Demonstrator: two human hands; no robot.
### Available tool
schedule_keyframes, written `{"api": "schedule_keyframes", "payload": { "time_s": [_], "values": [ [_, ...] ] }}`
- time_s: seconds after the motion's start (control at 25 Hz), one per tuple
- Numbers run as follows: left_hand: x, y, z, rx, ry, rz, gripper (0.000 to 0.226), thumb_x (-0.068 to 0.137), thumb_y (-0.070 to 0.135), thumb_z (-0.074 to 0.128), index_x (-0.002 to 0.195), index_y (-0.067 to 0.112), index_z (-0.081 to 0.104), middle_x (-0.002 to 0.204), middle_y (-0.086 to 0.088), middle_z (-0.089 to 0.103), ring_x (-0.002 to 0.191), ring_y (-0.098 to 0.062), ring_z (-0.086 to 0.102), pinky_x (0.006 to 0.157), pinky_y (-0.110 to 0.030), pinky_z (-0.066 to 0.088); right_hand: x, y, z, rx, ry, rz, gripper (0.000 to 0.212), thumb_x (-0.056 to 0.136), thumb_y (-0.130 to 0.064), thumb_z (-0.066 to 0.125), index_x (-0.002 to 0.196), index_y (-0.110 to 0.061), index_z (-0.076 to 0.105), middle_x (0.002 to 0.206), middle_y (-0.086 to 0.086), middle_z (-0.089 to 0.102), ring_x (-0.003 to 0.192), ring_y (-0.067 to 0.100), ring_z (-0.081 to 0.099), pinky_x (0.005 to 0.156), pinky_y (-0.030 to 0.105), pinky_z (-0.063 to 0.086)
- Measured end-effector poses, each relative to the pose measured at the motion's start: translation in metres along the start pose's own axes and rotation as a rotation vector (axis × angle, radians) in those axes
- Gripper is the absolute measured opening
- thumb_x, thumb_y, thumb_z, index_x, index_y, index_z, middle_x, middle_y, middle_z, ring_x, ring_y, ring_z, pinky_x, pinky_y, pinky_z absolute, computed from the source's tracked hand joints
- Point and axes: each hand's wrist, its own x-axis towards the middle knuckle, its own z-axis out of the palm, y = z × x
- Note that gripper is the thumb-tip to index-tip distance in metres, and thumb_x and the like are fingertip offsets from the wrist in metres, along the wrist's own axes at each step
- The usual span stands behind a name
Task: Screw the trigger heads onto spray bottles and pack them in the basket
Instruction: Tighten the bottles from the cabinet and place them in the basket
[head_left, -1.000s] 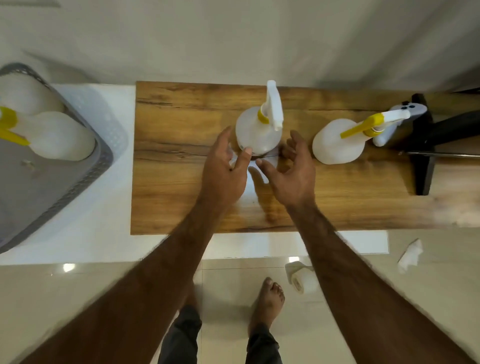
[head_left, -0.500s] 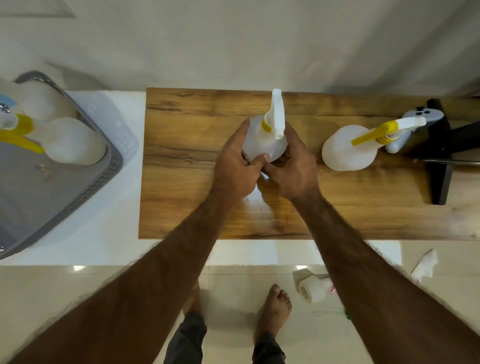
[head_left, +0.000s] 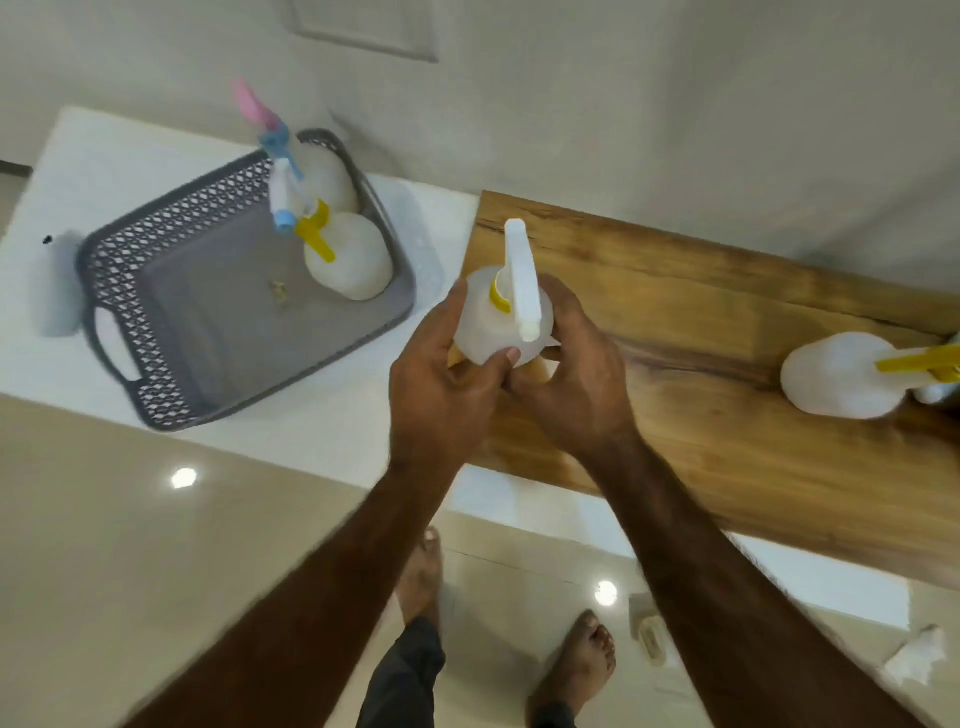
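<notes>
Both hands hold one white spray bottle (head_left: 485, 325) with a white trigger head and yellow collar, lifted over the left end of the wooden board (head_left: 727, 364). My left hand (head_left: 441, 379) grips its left side, my right hand (head_left: 576, 384) its right side and base. A grey lattice basket (head_left: 156, 291) stands to the left on the white counter. In its far right corner stand a bottle with a yellow trigger (head_left: 350, 260) and behind it a bottle with a pink and blue trigger (head_left: 322, 174). Another yellow-trigger bottle (head_left: 847, 376) stands on the board at right.
The white counter (head_left: 322, 415) runs under the basket and board, against a pale wall. Below lie a glossy tiled floor, my bare feet, a tape roll (head_left: 652, 639) and a crumpled tissue (head_left: 917, 660).
Both hands closed round the middle bottle on the board, then lifted and carried it left toward the basket. My head turned left, bringing the whole basket into view.
</notes>
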Motion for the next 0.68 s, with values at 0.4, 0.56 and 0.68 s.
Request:
{"api": "schedule_keyframes", "payload": {
  "time_s": [0.4, 0.56, 0.68],
  "values": [
    [0.003, -0.032, -0.160, -0.094, 0.389, -0.061, 0.073, 0.084, 0.019, 0.086, 0.149, 0.030, 0.054, 0.141, 0.010, 0.065, 0.129, -0.012, 0.063, 0.095, -0.030, 0.062, 0.007, -0.124, 0.129, 0.083, -0.312, -0.165, 0.079, 0.072, -0.047, 0.078, 0.143, -0.032, 0.044, 0.132, -0.013, 0.064, 0.112, 0.010, 0.066, 0.093, 0.038, 0.061],
    [0.048, -0.055, -0.196, -0.091, 0.430, -0.126, 0.074, 0.084, 0.018, 0.085, 0.150, 0.026, 0.054, 0.142, 0.006, 0.064, 0.129, -0.010, 0.063, 0.092, -0.016, 0.058, 0.041, -0.146, 0.187, 0.082, -0.372, -0.173, 0.073, 0.074, -0.028, 0.079, 0.140, -0.022, 0.048, 0.130, -0.004, 0.064, 0.116, 0.015, 0.063, 0.097, 0.041, 0.058],
    [0.092, -0.065, -0.205, -0.057, 0.422, -0.115, 0.072, 0.085, 0.021, 0.085, 0.150, 0.023, 0.054, 0.139, 0.009, 0.066, 0.117, -0.002, 0.064, 0.083, -0.002, 0.052, 0.076, -0.146, 0.223, 0.022, -0.313, -0.192, 0.067, 0.079, -0.018, 0.075, 0.140, -0.011, 0.050, 0.130, 0.005, 0.064, 0.119, 0.022, 0.062, 0.099, 0.045, 0.055]
  ]
}}
